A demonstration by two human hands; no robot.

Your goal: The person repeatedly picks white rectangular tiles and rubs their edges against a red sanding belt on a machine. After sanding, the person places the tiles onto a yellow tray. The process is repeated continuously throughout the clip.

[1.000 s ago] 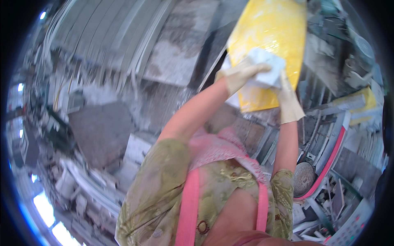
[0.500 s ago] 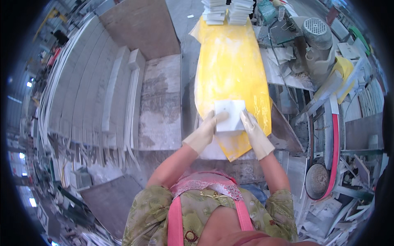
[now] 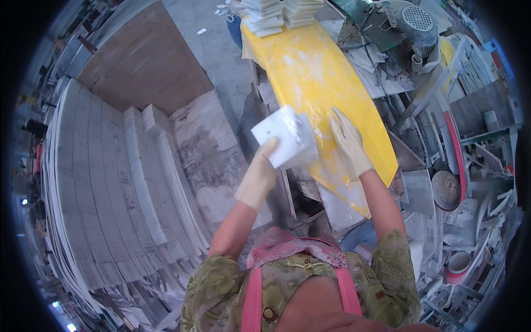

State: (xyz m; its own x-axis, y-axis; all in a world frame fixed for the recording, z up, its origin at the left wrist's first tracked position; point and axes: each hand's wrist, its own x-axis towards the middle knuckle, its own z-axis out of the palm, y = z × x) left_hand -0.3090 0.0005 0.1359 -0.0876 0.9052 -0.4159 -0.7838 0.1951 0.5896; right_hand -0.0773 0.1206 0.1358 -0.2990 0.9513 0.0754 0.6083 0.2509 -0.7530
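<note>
Above the yellow bench (image 3: pixel 326 94) | white tile (image 3: pixel 285 138) in clear film, held off the surface | left hand (image 3: pixel 259 177) gloved, grip closed on tile's lower edge, thumb on top | right hand (image 3: pixel 348 145) open, flat on bench beside tile | advice: support tile underneath, keep level | tile stacks (image 3: pixel 282 14) at far end.

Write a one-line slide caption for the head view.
Gloved left hand holds a white square tile over a yellow table; gloved right hand rests open beside it.
</note>
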